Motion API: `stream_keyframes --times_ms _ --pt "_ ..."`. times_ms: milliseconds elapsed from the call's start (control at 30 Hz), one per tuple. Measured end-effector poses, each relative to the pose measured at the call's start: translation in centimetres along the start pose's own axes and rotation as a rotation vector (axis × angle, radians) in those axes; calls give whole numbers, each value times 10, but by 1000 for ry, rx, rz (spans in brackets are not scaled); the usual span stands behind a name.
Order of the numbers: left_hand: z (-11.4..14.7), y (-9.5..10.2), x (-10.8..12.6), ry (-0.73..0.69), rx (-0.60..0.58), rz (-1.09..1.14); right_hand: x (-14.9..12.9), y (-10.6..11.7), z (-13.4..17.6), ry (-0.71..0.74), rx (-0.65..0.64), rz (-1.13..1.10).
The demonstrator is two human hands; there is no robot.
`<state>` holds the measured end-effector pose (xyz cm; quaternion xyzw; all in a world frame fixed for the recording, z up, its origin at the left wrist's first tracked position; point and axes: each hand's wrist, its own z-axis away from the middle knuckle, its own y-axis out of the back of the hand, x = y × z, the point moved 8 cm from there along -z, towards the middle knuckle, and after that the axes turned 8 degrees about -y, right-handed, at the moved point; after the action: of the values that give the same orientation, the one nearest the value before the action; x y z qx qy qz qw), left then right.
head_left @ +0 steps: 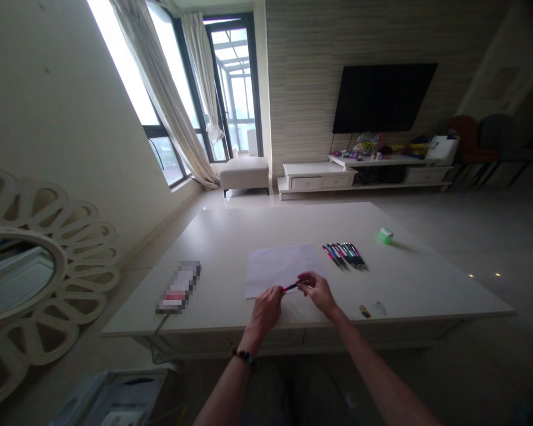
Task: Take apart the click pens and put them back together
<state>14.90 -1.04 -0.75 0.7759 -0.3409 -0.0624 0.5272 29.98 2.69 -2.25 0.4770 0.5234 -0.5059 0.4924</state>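
Between my two hands is a dark pen with a pink part [289, 287], held nearly level over the front edge of a white sheet of paper [270, 266]. My left hand [269, 305] is closed around its pink end. The fingers of my right hand [315, 290] pinch the dark end. Faint writing shows on the right part of the sheet. Just right of the paper, several pens [344, 255] lie side by side in a row, with caps or clips of different colours.
The white table [222, 236] also bears a pixelated phone-like device [179, 288] with a cable at left, a small green-and-white container [385, 235] at right, and two small flat items [365, 311] near the front edge. A box [133, 390] stands on the floor at lower left.
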Motion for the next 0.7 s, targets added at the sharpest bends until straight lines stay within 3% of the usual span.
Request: stream_keyframes --times_ms 267,400,567,700 --pt "-1 3 -1 44 14 0 22 2 2 -189 167 -120" --pt "1 2 -2 50 13 -17 31 -5 4 -194 160 -302" --pt "0 2 -3 74 1 -17 32 -8 7 -166 222 -261" --pt "-1 7 -1 78 33 -6 20 -17 7 -105 159 -288"
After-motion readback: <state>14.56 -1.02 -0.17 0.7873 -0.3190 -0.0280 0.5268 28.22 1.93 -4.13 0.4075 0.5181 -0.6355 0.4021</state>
